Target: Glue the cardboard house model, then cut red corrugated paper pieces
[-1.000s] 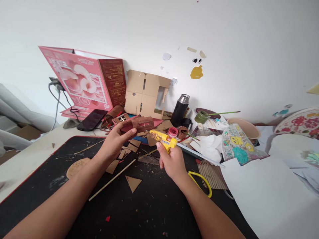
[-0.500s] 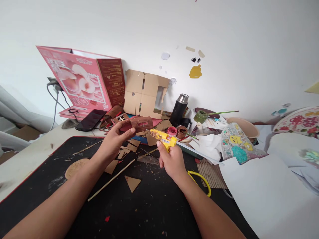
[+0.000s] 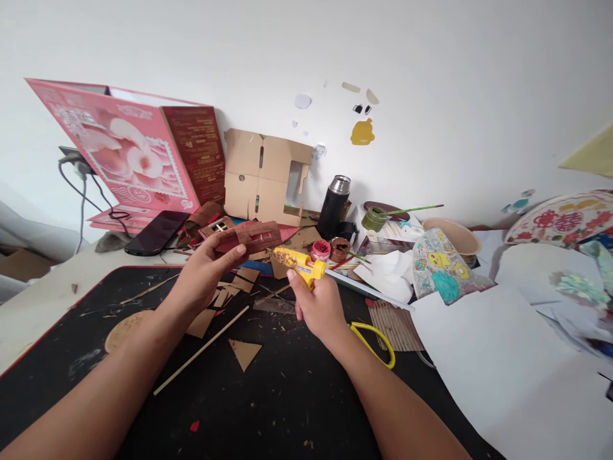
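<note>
My left hand [image 3: 211, 265] is closed on a reddish-brown painted cardboard piece [image 3: 261, 237] with a small window-like cut-out. My right hand [image 3: 318, 303] grips a yellow glue gun [image 3: 304, 265] with brown smears on its front. The gun's nozzle points left, close to the lower right edge of the brown piece; whether they touch I cannot tell. Below the hands, a thin wooden stick [image 3: 201, 351] and a cardboard triangle [image 3: 245, 353] lie on the black mat [image 3: 268, 415]. Small cardboard scraps [image 3: 230, 294] are scattered under my left hand.
A pink box [image 3: 129, 153] and a cardboard panel [image 3: 268, 166] stand against the wall. Behind the gun are a black thermos [image 3: 334, 207] and open paint jars [image 3: 320, 249]. A yellow handle [image 3: 383, 338] lies by my right forearm; white paper [image 3: 502, 358] covers the right side.
The whole scene has shifted slightly left in the view. Both hands keep their hold on the brown piece and the glue gun, with little change between them.
</note>
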Demonstrator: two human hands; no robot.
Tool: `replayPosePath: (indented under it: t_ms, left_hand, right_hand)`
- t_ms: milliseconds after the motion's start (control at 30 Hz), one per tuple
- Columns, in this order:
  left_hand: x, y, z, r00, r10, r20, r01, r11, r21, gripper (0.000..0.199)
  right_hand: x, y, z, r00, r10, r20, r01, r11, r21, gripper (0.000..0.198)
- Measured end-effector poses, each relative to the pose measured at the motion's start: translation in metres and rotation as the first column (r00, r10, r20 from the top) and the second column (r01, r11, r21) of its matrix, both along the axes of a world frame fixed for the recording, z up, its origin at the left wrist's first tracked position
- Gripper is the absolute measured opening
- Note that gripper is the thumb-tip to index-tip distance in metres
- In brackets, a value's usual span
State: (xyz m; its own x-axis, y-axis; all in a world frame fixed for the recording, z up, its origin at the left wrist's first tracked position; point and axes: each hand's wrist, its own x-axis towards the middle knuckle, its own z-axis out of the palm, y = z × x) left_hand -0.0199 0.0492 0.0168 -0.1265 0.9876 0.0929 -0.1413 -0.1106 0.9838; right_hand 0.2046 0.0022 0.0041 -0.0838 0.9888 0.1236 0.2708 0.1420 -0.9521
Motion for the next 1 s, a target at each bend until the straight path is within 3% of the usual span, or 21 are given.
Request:
replayPosePath:
  t_ms: [233,567,1000]
  left_hand:
    - [-0.0043,0.002,-0.0044,0.999,-0.035,0.009,0.035,0.999,-0.016,0.077]
    - [-0.0019,0.0013,-0.001,0.999,-0.016,0.042,0.016,1.0,-0.006,0.07]
    - [-0.0062,0.0037,-0.0081,0.998,-0.047,-0.038,0.047,0.999,-0.003,0.073]
  right_hand:
    - [0.0029,0.0014,0.0032,0.999,-0.026,0.032,0.027,0.999,-0.035,0.058]
    - [0.003,0.0004,0.0078,0.998,-0.044,0.044,0.046,0.998,-0.053,0.056]
    - [0.0037,0.001,0.0084,0.997,-0.059,0.055,0.063,0.995,-0.081,0.06]
